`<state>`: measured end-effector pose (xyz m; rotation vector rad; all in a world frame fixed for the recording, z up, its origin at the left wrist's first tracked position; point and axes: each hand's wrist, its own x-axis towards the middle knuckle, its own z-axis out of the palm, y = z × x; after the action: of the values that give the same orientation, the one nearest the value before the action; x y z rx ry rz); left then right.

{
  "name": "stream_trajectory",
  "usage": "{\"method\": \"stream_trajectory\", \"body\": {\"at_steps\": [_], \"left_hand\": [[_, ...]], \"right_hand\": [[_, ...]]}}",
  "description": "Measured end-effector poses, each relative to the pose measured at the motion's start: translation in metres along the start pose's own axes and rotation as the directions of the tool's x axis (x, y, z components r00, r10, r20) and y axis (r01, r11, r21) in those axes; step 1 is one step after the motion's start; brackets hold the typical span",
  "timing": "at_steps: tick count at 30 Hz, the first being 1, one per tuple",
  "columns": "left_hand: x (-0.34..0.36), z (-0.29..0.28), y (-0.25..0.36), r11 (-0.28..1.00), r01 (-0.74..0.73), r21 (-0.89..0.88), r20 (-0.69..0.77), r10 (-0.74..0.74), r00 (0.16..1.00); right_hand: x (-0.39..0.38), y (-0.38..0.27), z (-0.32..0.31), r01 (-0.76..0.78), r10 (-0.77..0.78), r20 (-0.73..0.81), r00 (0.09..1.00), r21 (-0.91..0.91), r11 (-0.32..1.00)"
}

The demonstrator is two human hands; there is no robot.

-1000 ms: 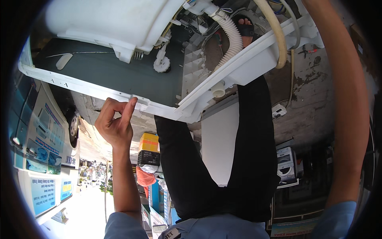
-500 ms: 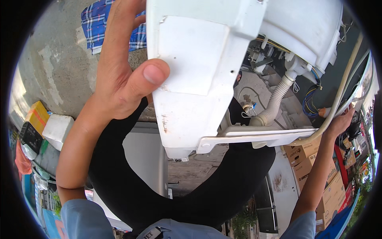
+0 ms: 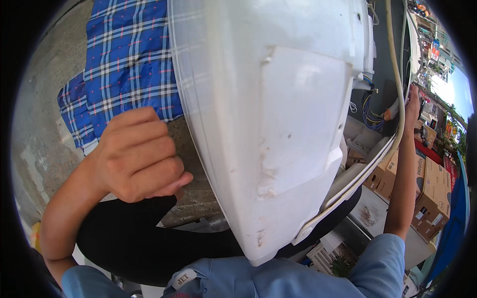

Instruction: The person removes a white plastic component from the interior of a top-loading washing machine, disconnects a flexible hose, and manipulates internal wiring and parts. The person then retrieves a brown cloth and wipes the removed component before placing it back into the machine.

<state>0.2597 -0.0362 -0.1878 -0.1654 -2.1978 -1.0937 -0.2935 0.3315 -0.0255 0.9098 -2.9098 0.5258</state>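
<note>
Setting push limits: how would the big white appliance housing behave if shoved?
The white housing is probably stiff: its broad side shows no sag. It's likely heavy and unwieldy, judging by its bulk. Its smooth surface may be slippery under a light grip.

Left hand [image 3: 139, 156]: curled into a loose fist, just beside the white casing [image 3: 303, 124]
Right hand [image 3: 412, 102]: out at the casing's far right edge, fingers too small to make out
Casing face: scuffed, narrow end near the person's lap
Hose [image 3: 397, 64]: pale, right of some coloured wires [image 3: 367, 110]
Plaid cloth [image 3: 131, 54]: blue, far left
Cardboard boxes [image 3: 432, 196]: right, by the forearm
</note>
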Motion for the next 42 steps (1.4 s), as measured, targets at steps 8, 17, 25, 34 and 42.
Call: {"method": "stream_trajectory", "body": {"at_steps": [8,17,25,34,42], "left_hand": [[0.024,0.105,0.071,0.873,0.373,-0.316,0.127,-0.35,0.928],[0.052,0.264,0.096,0.488,0.241,-0.839,-0.167,-0.652,0.739],[0.095,0.307,0.07,0.692,0.234,-0.683,-0.427,-0.637,0.642],[0.148,0.297,0.074,0.112,0.139,-0.984,-0.012,-0.818,0.575],[0.155,0.294,0.044,-0.147,0.186,-0.972,0.233,-0.732,0.64]], "right_hand": [[-0.01,0.004,0.003,0.176,-0.178,0.044,0.983,0.036,0.984],[-0.031,-0.003,-0.002,0.411,-0.399,0.098,0.912,-0.181,0.894],[-0.044,-0.05,0.012,0.112,-0.112,-0.009,0.994,0.123,0.986],[-0.042,-0.047,0.012,0.031,-0.045,0.057,0.997,0.225,0.974],[-0.05,-0.053,0.016,0.044,-0.044,0.0,0.999,0.083,0.996]]}}
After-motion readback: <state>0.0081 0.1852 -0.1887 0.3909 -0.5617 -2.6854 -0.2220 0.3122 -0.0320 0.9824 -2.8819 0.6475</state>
